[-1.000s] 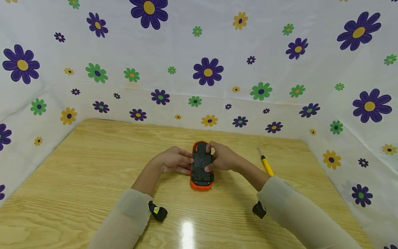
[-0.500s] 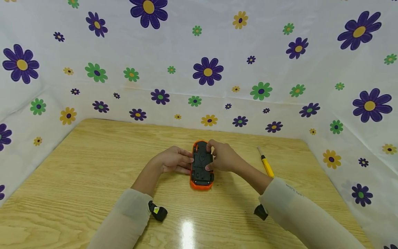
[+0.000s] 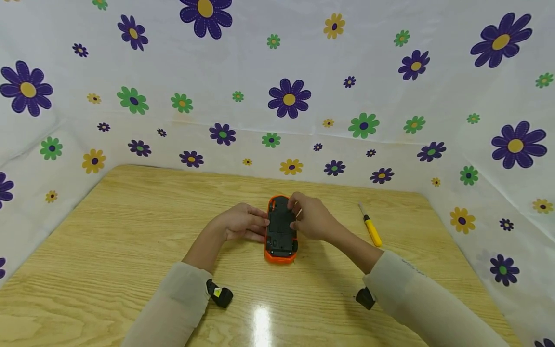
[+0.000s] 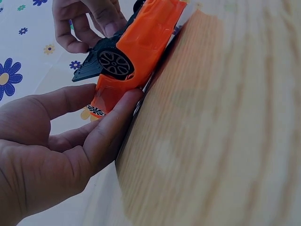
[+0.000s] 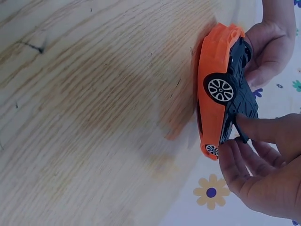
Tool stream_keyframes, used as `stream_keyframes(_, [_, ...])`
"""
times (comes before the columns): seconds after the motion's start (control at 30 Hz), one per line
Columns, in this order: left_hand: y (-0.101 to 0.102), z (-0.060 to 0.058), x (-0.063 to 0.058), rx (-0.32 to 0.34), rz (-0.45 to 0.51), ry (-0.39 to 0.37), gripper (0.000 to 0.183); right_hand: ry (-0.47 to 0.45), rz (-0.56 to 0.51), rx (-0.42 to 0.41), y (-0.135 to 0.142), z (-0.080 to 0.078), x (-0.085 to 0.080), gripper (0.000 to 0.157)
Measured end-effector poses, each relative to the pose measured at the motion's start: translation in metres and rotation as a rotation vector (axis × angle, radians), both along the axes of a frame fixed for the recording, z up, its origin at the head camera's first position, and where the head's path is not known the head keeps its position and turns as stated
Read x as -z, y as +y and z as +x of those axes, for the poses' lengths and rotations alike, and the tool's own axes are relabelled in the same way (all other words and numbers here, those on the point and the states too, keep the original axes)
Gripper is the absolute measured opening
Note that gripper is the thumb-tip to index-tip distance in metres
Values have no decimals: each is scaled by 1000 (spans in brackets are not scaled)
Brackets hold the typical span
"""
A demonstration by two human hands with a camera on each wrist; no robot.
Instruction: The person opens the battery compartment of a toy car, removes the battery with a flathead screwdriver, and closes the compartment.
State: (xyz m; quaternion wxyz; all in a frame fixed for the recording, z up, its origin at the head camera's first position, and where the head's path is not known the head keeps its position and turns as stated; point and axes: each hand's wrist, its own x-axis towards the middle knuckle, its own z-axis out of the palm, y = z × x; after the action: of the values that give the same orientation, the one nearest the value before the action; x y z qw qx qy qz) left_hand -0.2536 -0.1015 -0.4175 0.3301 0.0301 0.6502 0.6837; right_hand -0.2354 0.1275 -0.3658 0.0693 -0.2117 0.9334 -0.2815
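An orange toy car [image 3: 279,258] lies upside down on the table, its black underside facing up. My left hand [image 3: 242,222] holds its left side, thumb and fingers on the orange body [image 4: 150,40] in the left wrist view. My right hand [image 3: 313,217] pinches the right edge of the car's black base plate [image 3: 279,219]. In the right wrist view, the thumb lies against the edge of the base plate [image 5: 245,96], with the fingers curled beside a wheel. The plate stands tilted, partly apart from the body. The fingertips' exact hold is partly hidden.
A yellow-handled screwdriver [image 3: 373,231] lies on the wooden table [image 3: 151,231] to the right of the car, beyond the right forearm. A white cloth with printed flowers [image 3: 243,62] encloses the back and sides.
My right hand has shifted slightly up with its thumb farther along the edge, and the black base plate now sits tilted. The left hand and car stay nearly still.
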Motion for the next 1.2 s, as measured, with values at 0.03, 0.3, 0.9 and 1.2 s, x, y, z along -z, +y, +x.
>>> stream_keyframes(0.03, [0, 0, 0, 0, 0, 0, 47, 0, -17, -1, 1, 0, 0, 29])
stream_keyframes(0.3, [0, 0, 0, 5, -2, 0, 50, -37, -148, 7, 6, -2, 2, 12])
stream_keyframes(0.9, [1, 0, -3, -3, -3, -12, 46, -90, -233, 9, 7, -8, -2, 20])
stream_keyframes(1.2, [0, 1, -1, -6, -16, -5, 48, -106, -311, 37, 26, -13, -8, 22])
